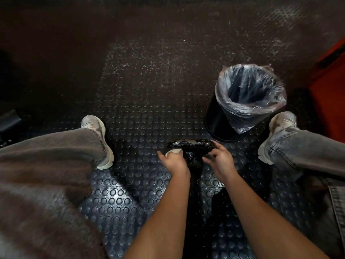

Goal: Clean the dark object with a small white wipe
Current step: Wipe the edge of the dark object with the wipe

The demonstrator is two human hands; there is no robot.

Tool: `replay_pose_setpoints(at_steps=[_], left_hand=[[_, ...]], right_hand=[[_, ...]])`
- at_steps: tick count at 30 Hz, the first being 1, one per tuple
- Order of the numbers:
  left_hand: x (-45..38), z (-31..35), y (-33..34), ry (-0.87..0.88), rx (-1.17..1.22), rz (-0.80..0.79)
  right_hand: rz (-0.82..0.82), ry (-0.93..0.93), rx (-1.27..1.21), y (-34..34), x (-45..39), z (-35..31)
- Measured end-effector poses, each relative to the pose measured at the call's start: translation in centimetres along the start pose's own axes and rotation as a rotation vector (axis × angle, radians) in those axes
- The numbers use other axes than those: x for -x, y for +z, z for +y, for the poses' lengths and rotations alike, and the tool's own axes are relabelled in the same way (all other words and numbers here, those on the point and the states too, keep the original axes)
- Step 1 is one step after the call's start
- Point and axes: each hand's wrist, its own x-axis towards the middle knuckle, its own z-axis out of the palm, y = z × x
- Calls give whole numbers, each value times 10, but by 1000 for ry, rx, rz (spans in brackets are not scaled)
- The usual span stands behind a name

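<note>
- Two bare forearms reach forward from the bottom edge, over a dark rubber floor mat [130, 193] covered in raised round studs.
- On either side sit the person's legs in grey jeans [306, 146], knees spread wide, the left one partly under a fuzzy grey-brown fabric [37, 184].
- The left hand [174, 161] pinches a small white wipe [173, 151] between fingers and thumb, closed on it, and presses it against the left end of the dark object [192, 145].
- The right hand [221, 161] lies on the right side of the dark object with fingers curled over its near edge; a steadying hold, though how firmly it grips I cannot tell.
- The dark object is glossy black with pale speckles, an elongated rounded piece lying crosswise on the mat, midway between the feet; a dark stem seems to run from under it toward the person, hidden in shadow.
- A pale sneaker [99, 141] stands left of the object, a second pale sneaker [276, 135] right of it, both well apart from it.
- Just beyond the object, to the right, stands a black waste bin [218, 120] lined with a clear plastic bag [248, 98], tilted slightly in this wide view.
- Farther out the mat turns scuffed and dusty; an orange surface [332, 86] shows at the right edge.
</note>
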Motion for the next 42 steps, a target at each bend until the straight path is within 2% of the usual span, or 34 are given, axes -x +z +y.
replay_pose_setpoints(at_steps=[2, 5, 8, 11, 13, 15, 17, 20, 21, 23, 24, 26, 29, 32, 34, 36, 40, 42], left_hand=[[-6, 3, 1, -111, 213, 38], [-10, 3, -13, -289, 339, 64], [-11, 4, -28, -402, 283, 14], [-9, 8, -24, -407, 344, 9], [-9, 14, -8, -347, 340, 14], [-5, 15, 8, -263, 203, 66], [7, 13, 10, -67, -103, 39], [19, -7, -15, 367, -693, -119], [21, -10, -24, 459, -816, -173], [22, -12, -28, 543, -897, -205], [22, -10, -25, 520, -873, -192], [11, -8, -16, 367, -703, -107], [-18, -1, -1, -66, -71, 28], [-27, 6, -10, -375, 216, -3], [-24, 7, -18, -425, 297, -35], [-17, 12, -16, -404, 239, 1], [-10, 18, 1, -272, 215, 35], [0, 19, 8, -202, 120, 47]], right_hand=[[-2, -5, 5, 0, 0, 0], [-3, -8, 10, 0, 1, -1], [-2, -4, 12, -1, 0, 1], [1, -4, 7, -1, 0, 0], [4, -2, 0, -1, 1, 0], [0, -2, 1, -1, 1, -1], [-3, -3, 2, -1, 1, 0], [4, -4, -2, 0, 1, -2], [6, -6, 2, 0, 0, -1], [7, -6, 6, 0, -1, 0], [6, -4, 7, 0, -1, 1], [1, -2, 8, 0, 1, 0], [-7, -4, 6, -1, 1, -1], [-11, -9, 8, -1, 1, 0], [-13, -9, 8, -2, 1, 0], [-9, -8, 3, -1, 0, 0], [-2, -2, -10, -1, 0, 0], [-6, 3, -14, -2, 0, 0]])
